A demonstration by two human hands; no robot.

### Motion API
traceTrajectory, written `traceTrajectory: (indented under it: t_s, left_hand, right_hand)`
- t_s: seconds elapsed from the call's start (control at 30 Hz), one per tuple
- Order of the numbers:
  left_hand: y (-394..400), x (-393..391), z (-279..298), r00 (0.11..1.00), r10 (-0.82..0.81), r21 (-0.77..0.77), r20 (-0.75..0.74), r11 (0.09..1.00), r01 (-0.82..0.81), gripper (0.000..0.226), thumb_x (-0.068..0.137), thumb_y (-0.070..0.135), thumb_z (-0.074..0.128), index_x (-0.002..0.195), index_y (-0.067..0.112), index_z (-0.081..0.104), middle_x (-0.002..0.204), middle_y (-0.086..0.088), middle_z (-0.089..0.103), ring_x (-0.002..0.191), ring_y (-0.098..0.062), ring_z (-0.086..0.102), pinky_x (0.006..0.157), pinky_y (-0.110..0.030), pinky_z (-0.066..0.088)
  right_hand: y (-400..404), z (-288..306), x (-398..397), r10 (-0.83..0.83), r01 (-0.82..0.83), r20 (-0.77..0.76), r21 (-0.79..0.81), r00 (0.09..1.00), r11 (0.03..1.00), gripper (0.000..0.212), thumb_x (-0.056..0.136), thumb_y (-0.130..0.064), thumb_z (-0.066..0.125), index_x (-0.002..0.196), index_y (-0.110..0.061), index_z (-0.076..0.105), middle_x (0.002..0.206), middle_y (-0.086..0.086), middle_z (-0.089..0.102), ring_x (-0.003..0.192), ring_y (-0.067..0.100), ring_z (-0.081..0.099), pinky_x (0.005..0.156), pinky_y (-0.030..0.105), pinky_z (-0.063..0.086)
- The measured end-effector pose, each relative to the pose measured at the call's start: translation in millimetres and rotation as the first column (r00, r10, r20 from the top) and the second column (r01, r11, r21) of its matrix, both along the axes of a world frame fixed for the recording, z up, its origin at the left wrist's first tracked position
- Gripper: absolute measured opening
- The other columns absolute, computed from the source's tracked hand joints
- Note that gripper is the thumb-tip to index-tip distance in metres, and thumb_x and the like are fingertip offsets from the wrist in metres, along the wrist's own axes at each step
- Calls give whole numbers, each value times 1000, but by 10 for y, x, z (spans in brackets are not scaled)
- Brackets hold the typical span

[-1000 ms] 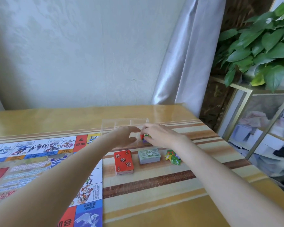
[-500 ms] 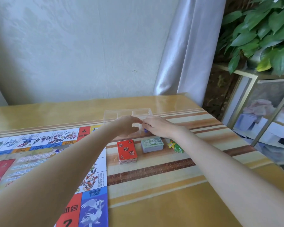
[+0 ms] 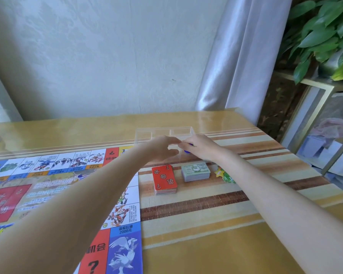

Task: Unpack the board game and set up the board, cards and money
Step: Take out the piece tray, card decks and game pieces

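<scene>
Clear compartment tray (image 3: 183, 131), far worktop: right hand (image 3: 201, 147) fingers pinching blue piece (image 3: 187, 151) at its near edge; left hand (image 3: 162, 148) curled alongside, grip unclear.

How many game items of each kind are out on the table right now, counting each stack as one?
Unfolded printed game board: 1
Red-backed card stack: 1
Green paper money stack: 1
Clear plastic compartment tray: 1
Pile of small green and yellow tokens, number unclear: 1
Small blue piece at the right hand fingers: 1
Total: 6
</scene>
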State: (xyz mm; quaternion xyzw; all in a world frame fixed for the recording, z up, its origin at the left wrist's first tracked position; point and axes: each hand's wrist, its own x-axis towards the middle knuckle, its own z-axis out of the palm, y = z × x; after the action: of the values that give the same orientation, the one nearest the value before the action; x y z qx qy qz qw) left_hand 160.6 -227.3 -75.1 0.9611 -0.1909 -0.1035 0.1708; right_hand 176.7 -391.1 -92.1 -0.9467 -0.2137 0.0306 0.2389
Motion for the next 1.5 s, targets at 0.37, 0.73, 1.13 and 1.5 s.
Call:
traceTrajectory:
  t_s: [0.37, 0.73, 1.13, 1.5]
  left_hand:
    - [50, 16, -65, 1000, 2, -87, -5, 996, -2, 38, 98, 25, 44, 135, 27, 45, 142, -1, 44, 126, -21, 44, 107, -35, 32]
    - [41, 28, -83, 1000, -20, -101, 11, 995, 21, 37, 97, 23, 45, 135, 24, 46, 142, -5, 44, 128, -22, 42, 107, -34, 31]
    - [59, 23, -72, 999, -37, -148, 11, 988, 39, 37, 97, 21, 46, 134, 22, 47, 144, 0, 42, 129, -19, 41, 109, -32, 29]
    - [47, 38, -85, 999, -40, -143, 15, 989, 41, 38, 97, 19, 46, 134, 21, 47, 144, 0, 42, 129, -20, 41, 108, -31, 29]
  right_hand:
    - [-58, 105, 44, -154, 267, -269, 455, 951, 850, 45, 98, -38, 40, 60, -14, 42, 57, 0, 39, 47, 9, 36, 42, 12, 28]
    - [-522, -21, -25, -387, 389, -56, 32, 921, 921, 45, 97, -36, 43, 62, -6, 50, 54, 3, 37, 53, 20, 36, 53, 29, 25]
    - [-541, -78, -176, -300, 312, 100, -133, 949, 941, 25, 90, -38, 56, 76, -19, 50, 83, -3, 58, 80, 20, 56, 69, 36, 45]
    - [-584, 112, -229, -371, 420, -246, 191, 895, 887, 19, 96, -29, 48, 105, -22, 63, 112, -7, 56, 105, 11, 50, 86, 28, 42]
